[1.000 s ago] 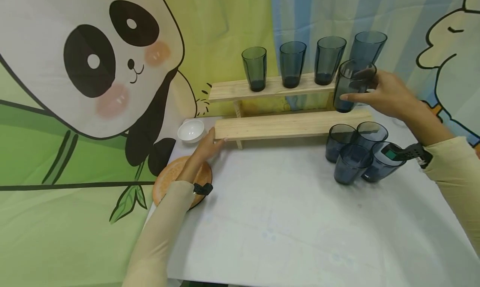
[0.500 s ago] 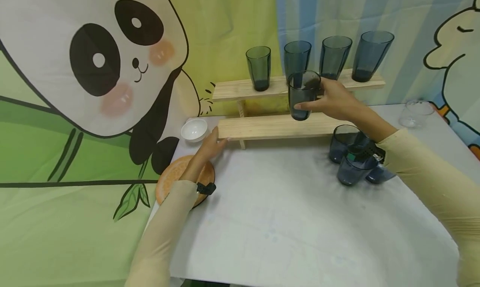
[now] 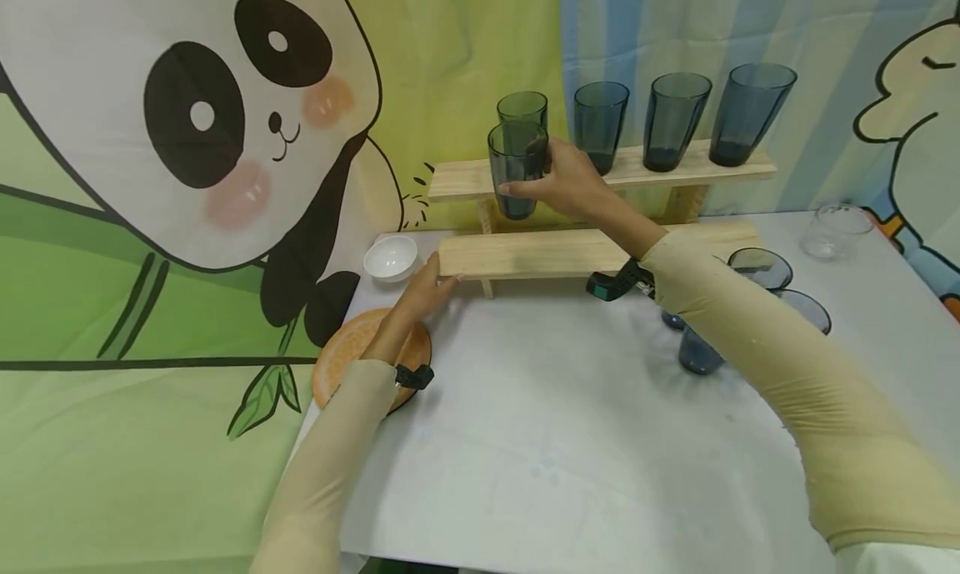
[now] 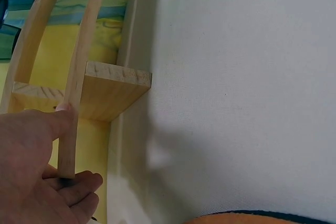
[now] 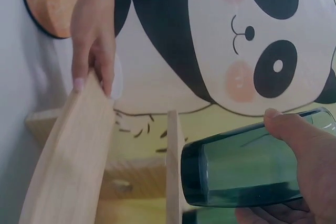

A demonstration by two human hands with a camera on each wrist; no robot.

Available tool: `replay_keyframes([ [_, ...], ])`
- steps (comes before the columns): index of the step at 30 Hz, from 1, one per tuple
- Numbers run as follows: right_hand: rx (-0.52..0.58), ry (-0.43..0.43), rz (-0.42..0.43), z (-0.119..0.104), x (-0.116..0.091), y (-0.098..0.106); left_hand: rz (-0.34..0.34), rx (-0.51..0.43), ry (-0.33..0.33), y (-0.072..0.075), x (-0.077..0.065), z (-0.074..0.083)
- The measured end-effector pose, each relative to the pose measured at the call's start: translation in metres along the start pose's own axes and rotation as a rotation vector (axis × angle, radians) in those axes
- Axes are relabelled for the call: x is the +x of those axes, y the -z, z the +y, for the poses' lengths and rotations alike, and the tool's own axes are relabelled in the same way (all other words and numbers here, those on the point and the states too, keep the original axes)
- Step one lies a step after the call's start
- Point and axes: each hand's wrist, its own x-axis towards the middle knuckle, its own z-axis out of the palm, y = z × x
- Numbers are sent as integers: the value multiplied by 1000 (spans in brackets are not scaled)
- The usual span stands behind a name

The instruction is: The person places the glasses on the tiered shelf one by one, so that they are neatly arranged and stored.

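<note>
My right hand (image 3: 573, 182) grips a dark blue-grey drinking glass (image 3: 510, 195), held upright in front of the leftmost glass (image 3: 522, 106) on the upper board (image 3: 461, 182) of a two-tier wooden shelf. In the right wrist view the held glass (image 5: 244, 166) lies sideways across the picture, its base close to the upper board; contact cannot be told. My left hand (image 3: 420, 295) holds the left end of the lower board (image 3: 540, 256). Thumb and fingers lie on either side of that board end in the left wrist view. Several similar glasses (image 3: 675, 128) stand along the upper board.
More glasses (image 3: 761, 266) stand at the right on the white table (image 3: 570, 457), partly hidden by my right sleeve. A clear glass vessel (image 3: 832, 232) is farther right. A white bowl (image 3: 392, 259) and an orange round plate (image 3: 348, 349) lie at the left.
My right hand has carried the glass leftward along the shelf, from the right end to before the leftmost upper glass. My left hand stays on the lower board.
</note>
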Motion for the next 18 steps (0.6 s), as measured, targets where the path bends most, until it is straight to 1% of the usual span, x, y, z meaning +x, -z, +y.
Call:
replay_keyframes([
  [3, 4, -1, 16, -13, 16, -17, -3, 4, 4, 2, 0, 1],
  [8, 16, -22, 47, -26, 40, -41, -7, 15, 23, 4, -3, 4],
  [13, 33, -58, 72, -36, 63, -57, 5, 4, 30, 4, -2, 5],
  [18, 47, -104, 86, -42, 80, -69, -1, 1, 39, 3, -1, 2],
])
